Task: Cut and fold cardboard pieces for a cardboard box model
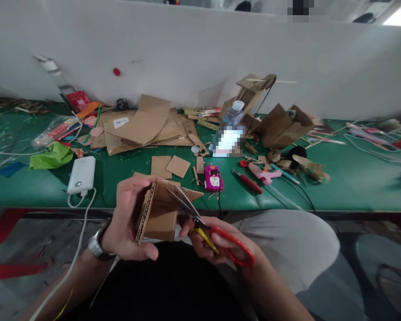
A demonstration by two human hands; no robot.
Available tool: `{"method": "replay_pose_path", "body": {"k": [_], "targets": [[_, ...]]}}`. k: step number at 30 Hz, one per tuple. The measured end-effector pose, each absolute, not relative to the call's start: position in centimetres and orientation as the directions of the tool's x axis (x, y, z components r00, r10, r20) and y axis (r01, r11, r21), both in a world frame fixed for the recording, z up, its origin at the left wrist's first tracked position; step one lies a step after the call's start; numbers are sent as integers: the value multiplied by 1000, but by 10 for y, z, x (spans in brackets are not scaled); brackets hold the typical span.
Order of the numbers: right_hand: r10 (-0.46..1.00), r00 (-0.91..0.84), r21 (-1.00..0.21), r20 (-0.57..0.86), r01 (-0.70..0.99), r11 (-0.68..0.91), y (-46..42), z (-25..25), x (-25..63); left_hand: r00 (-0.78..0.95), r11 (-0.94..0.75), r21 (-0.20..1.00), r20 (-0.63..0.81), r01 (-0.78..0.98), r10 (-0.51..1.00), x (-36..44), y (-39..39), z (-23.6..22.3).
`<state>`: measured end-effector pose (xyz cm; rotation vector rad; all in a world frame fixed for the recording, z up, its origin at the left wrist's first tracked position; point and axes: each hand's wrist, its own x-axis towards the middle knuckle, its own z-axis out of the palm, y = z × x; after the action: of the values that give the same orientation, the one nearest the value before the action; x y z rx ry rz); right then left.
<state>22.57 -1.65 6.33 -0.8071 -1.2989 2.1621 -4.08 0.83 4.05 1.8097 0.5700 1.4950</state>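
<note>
Head view: what is the left hand (127,223) doing?

It grips an open-sided box of brown corrugated cardboard (160,226), fingers round the far edge, thumb along the near one.

And where is that box?

Held before the person's black top (167,285), by the near edge of the long green table (350,178).

The right hand (214,240)?

Closed on metal-bladed scissors with red-and-yellow handles (200,222), pointed toward the box's open side. I can't tell whether the blades touch the cardboard.

What lies about?

Beyond the box, two flat brown cardboard squares (178,166) and a magenta socket block (214,179); left, a white rectangular power bank (82,174); right, a pink glue gun (265,174).
</note>
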Motion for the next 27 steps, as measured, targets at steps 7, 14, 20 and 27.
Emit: {"method": "replay_pose_path", "body": {"k": [7,14,20,27], "targets": [[602,-770,-850,-212,-159,-502,-12,51,239,332,-610,783,612,-123,718,-51,12,44],[566,-789,-800,-240,-170,-575,-13,48,245,341,-573,796,602,-194,722,-52,11,42],[567,-798,-784,-202,-216,-582,-15,39,244,356,-545,795,607,-267,710,-49,9,41],[571,-804,-814,-166,-216,-540,-16,37,244,374,-584,783,618,-213,692,-54,11,41]]}}
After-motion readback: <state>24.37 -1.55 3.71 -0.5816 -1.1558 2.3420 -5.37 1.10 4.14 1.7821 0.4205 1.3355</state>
